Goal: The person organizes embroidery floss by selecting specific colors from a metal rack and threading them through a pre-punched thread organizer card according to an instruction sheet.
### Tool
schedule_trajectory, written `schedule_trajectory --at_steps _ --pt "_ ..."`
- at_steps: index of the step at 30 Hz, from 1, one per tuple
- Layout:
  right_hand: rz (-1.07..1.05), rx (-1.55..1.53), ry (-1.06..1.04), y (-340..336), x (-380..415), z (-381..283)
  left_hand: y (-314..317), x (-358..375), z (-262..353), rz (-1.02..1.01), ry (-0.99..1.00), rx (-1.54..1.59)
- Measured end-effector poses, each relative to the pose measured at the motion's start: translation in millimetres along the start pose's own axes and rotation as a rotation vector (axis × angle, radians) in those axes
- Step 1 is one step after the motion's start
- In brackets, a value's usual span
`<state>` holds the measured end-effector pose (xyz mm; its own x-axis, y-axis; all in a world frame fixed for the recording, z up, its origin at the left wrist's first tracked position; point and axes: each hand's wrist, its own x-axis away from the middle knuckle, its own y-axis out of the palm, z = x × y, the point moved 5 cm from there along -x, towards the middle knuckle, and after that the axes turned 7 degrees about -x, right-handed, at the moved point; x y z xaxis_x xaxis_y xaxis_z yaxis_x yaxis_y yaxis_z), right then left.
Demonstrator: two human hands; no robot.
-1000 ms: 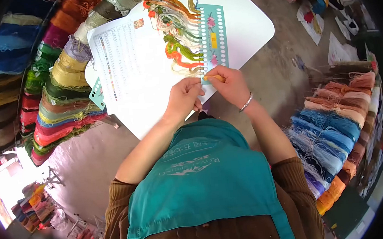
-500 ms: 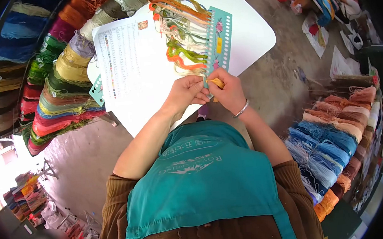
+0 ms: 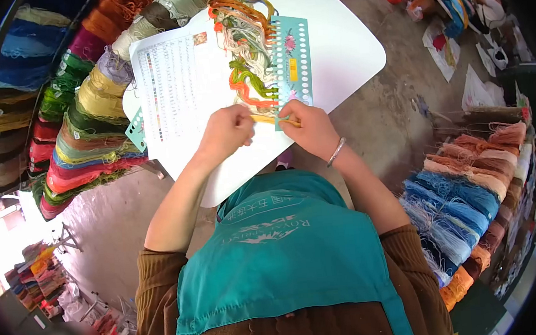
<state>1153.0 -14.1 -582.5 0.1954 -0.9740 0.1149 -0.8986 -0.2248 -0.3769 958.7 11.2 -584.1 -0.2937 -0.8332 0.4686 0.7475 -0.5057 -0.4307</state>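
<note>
A teal thread card (image 3: 301,39) with holes along both long edges and a flower print lies on the white board. Skeins of embroidery floss (image 3: 245,43) in orange, cream, green and coral hang from its left holes. Golden-yellow floss (image 3: 263,119) runs through the card's lower end. My left hand (image 3: 222,133), left of the card, is closed with curled fingers around the far end of that yellow floss. My right hand (image 3: 312,129) pinches the card's bottom end, with a short yellow tail under its fingers.
A printed colour chart (image 3: 171,93) lies on the white board (image 3: 347,48), left of the card. Thick hanks of coloured thread (image 3: 99,96) hang at the left. More blue and peach hanks (image 3: 453,197) are at the right. Plastic bags (image 3: 482,94) lie on the floor.
My left hand has moved left, away from the card, drawing the yellow floss out straight. The card has shifted left and turned more upright, my right hand still at its lower end.
</note>
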Motion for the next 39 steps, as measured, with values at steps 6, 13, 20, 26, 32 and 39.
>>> schedule_trajectory --at_steps 6,13,20,26,32,39 --pt "0.048 0.038 -0.056 5.0 -5.6 5.5 -3.3 7.8 -4.1 -0.068 -0.165 0.391" --pt "-0.023 0.048 0.107 4.8 -8.0 -3.6 9.8 6.7 -9.9 -0.081 -0.136 0.544" --pt "-0.013 0.172 0.128 7.3 -11.3 -9.5 27.2 13.9 7.5 -0.321 -0.076 0.957" --pt "-0.071 0.103 0.170 4.8 -11.5 -5.2 13.9 8.8 -4.0 -0.168 -0.107 0.826" --pt "-0.069 0.121 0.159 5.0 -11.4 -7.3 13.0 8.8 -2.2 -0.110 -0.140 0.660" --pt "-0.072 0.117 0.157 5.5 -12.0 -6.4 11.3 4.5 -6.6 -0.016 -0.100 0.452"
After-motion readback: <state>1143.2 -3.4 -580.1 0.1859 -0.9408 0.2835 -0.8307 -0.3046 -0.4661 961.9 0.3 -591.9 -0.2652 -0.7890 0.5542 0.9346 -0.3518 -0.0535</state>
